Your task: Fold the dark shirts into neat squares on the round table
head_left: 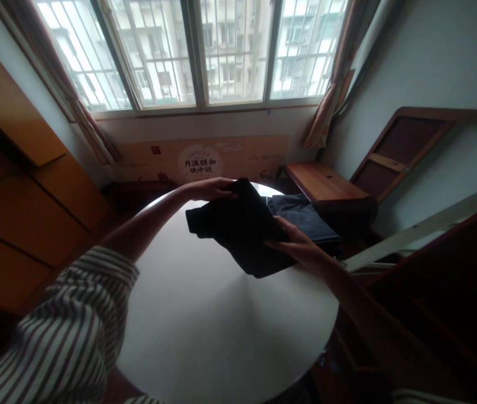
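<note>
A black folded garment (238, 233) is held up over the round white table (205, 331), tilted, its exact kind too dark to make out. My left hand (215, 189) grips its far upper edge, fingers closed on the cloth. On the near right side, my right hand (293, 241) has its thumb and fingers pressed round the same cloth. Behind my right hand, a dark blue-grey folded garment (306, 216) lies at the table's right edge, partly covered by the black one.
A wooden side table (326, 182) stands beyond the table at the right, near a wooden bed frame (402, 151). Orange-brown cabinets (23, 202) line the left. A barred window (205, 56) with curtains fills the back wall, above a printed banner (200, 160).
</note>
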A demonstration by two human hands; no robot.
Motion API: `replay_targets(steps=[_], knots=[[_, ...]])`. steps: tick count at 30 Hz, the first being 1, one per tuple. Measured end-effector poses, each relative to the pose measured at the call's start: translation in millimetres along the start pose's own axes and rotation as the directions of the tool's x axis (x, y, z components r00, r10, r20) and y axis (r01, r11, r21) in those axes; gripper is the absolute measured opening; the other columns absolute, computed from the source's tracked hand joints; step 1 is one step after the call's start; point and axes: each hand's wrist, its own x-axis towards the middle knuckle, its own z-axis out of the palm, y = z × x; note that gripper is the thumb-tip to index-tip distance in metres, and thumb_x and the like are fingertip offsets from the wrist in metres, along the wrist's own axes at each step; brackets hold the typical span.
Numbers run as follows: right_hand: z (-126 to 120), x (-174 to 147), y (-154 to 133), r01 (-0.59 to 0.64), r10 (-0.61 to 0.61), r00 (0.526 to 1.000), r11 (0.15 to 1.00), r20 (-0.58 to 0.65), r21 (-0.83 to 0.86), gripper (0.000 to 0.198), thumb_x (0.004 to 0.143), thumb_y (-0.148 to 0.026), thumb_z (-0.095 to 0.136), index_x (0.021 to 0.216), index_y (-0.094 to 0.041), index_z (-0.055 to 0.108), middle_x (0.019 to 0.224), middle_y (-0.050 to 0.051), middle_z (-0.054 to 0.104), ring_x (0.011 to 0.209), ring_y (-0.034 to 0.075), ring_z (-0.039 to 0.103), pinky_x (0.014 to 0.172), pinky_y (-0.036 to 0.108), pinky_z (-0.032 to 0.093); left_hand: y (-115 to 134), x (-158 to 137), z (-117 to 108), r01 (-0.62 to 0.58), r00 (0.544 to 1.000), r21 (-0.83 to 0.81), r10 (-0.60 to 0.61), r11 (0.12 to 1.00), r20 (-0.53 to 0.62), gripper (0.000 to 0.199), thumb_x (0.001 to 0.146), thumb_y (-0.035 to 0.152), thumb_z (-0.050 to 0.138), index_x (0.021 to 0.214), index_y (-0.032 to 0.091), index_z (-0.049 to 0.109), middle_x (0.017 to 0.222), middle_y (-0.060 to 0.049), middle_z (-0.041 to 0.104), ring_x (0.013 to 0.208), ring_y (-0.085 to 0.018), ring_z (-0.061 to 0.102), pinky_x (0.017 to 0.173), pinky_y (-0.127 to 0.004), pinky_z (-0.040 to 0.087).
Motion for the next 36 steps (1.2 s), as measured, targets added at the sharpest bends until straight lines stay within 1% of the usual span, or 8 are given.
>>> replay_targets(steps=[4,9,12,16,24,30,33,36], knots=[[-59,4,-8,-0.122,0.157,0.98,0.96,-0.124,0.251,0.066,0.069,-0.024,0.08,0.13,-0.024,0.055,0.104,0.003,0.072,0.082,0.019,0.07,0.073,0.031,0.058,2,93,-15,0.049,0.98,-0.009,-0.046,0.999,0.193,0.03,0.092,0.031,0.058,0.107,0.01,0.071,0.091,-0.01,0.073,0.083,-0.02,0.067,0.077,-0.034,0.054],[-102,9,16,-0.288,0.411,0.837,0.892,-0.361,0.349,0.042,0.068,-0.013,0.078,0.108,-0.016,0.066,0.08,0.004,0.074,0.062,0.018,0.07,0.057,0.027,0.057,23,171,40,0.128,0.97,0.505,-0.002,0.853,-0.244,0.029,0.087,0.012,0.058,0.114,0.007,0.069,0.114,-0.017,0.068,0.107,-0.025,0.062,0.096,-0.039,0.047],[-106,8,32,-0.329,0.474,0.777,0.867,-0.415,0.374,0.037,0.07,-0.013,0.078,0.105,-0.015,0.066,0.074,0.004,0.074,0.059,0.019,0.07,0.052,0.027,0.056,26,169,103,0.07,0.979,0.613,0.063,0.787,-0.193,0.034,0.091,0.008,0.048,0.119,0.01,0.066,0.126,-0.019,0.061,0.119,-0.028,0.057,0.103,-0.047,0.043],[-101,6,39,-0.282,0.447,0.793,0.871,-0.414,0.402,0.047,0.069,-0.013,0.079,0.113,-0.016,0.063,0.081,0.005,0.076,0.063,0.02,0.072,0.055,0.028,0.058,6,137,173,0.064,0.974,0.598,0.081,0.799,-0.212,0.042,0.101,0.027,0.039,0.14,0.019,0.051,0.148,-0.016,0.046,0.137,-0.035,0.039,0.105,-0.063,0.038],[-122,-2,34,-0.241,0.371,0.774,0.922,-0.513,0.303,0.041,0.068,-0.019,0.078,0.107,-0.019,0.066,0.081,0.004,0.075,0.062,0.018,0.069,0.053,0.025,0.055,-11,132,188,0.058,0.941,0.6,0.158,0.798,-0.301,0.054,0.105,0.045,0.026,0.153,0.022,0.036,0.161,-0.008,0.029,0.148,-0.037,0.019,0.111,-0.06,0.033],[-144,-11,32,-0.483,0.187,0.711,0.831,-0.677,-0.278,0.047,0.071,-0.029,0.079,0.114,-0.014,0.067,0.092,0.012,0.074,0.085,0.028,0.071,0.078,0.04,0.057,-18,139,202,0.063,0.956,0.666,0.146,0.743,-0.253,0.057,0.105,0.046,0.026,0.15,0.013,0.04,0.157,-0.014,0.035,0.145,-0.034,0.028,0.116,-0.053,0.027],[-135,3,26,-0.424,-0.151,0.805,0.531,-0.574,-0.734,0.041,0.086,-0.034,0.067,0.12,-0.012,0.066,0.113,0.019,0.069,0.108,0.033,0.064,0.096,0.049,0.049,-21,140,202,0.056,0.962,0.669,0.139,0.741,-0.234,0.057,0.105,0.045,0.026,0.15,0.014,0.042,0.156,-0.013,0.037,0.145,-0.033,0.029,0.117,-0.053,0.026],[-116,37,21,-0.224,-0.176,0.937,0.358,-0.301,-0.906,0.034,0.096,-0.031,0.056,0.126,-0.016,0.062,0.131,0.016,0.06,0.119,0.028,0.058,0.102,0.046,0.045,-15,137,203,0.071,0.959,0.668,0.133,0.741,-0.25,0.054,0.105,0.042,0.027,0.149,0.014,0.042,0.154,-0.014,0.041,0.144,-0.031,0.031,0.117,-0.052,0.026]])
